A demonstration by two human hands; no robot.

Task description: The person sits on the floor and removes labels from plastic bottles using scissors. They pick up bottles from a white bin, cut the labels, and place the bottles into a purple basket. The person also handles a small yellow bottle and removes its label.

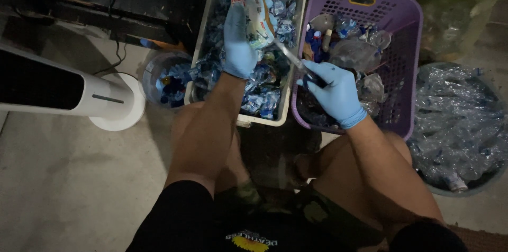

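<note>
- Two blue-gloved hands work at upper centre of the frame.
- Left hand (239, 43) is wrapped closed around a clear plastic bottle (253, 8), held over the white bin (294, 51) of torn labels.
- Right hand (333, 90) is closed on a thin blade (288, 55) touching the bottle's side, over the purple basket (407, 56).
- Round tub (492, 178) of crushed plastic sits far right.
</note>
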